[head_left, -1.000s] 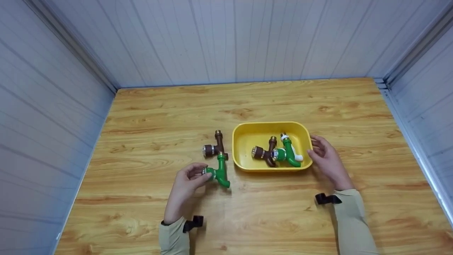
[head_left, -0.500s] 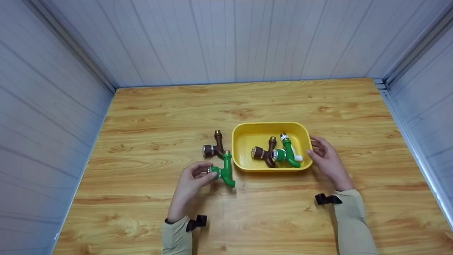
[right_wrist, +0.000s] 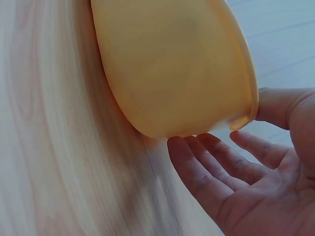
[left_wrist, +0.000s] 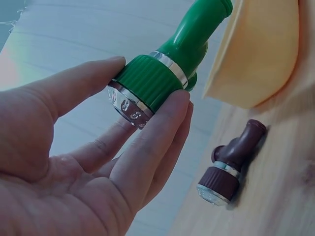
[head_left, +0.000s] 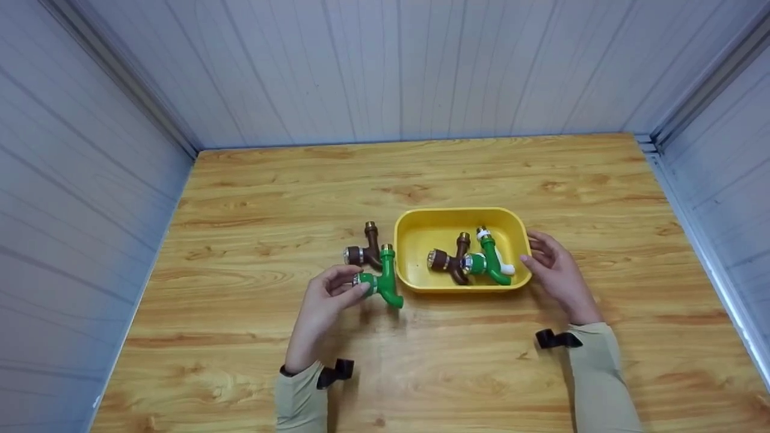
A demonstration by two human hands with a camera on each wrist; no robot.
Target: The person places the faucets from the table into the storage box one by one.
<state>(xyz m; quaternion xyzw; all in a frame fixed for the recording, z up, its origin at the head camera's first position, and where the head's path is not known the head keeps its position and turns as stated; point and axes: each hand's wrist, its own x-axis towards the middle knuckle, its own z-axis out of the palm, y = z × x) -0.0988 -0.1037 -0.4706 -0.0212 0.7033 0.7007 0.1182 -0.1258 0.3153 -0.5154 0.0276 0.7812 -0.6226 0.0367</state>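
My left hand (head_left: 328, 300) pinches the ribbed green knob of a green tap (head_left: 388, 279) between thumb and fingers. The tap is held up off the table, its brass threaded end pointing away and its spout toward the near side. In the left wrist view, the knob's clear faceted cap (left_wrist: 129, 105) faces my palm. A brown tap (head_left: 372, 249) lies on the table just beyond. Outside the right end of a yellow bin (head_left: 421, 214), my right hand (head_left: 556, 270) rests its fingertips on the wall, thumb at the rim. Inside lie a brown tap (head_left: 460, 261), a green tap (head_left: 493, 264) and a partly covered white tap (head_left: 508, 268).
The wood-grain table (head_left: 289, 192) meets a pale panelled wall (head_left: 361, 72) at the back. Similar panels stand at the left and right sides. The bin's left wall is close beside the held tap.
My left hand has carried the green tap right and then up, away from the table, toward the bin's left corner. My right hand and the bin have stayed in place.
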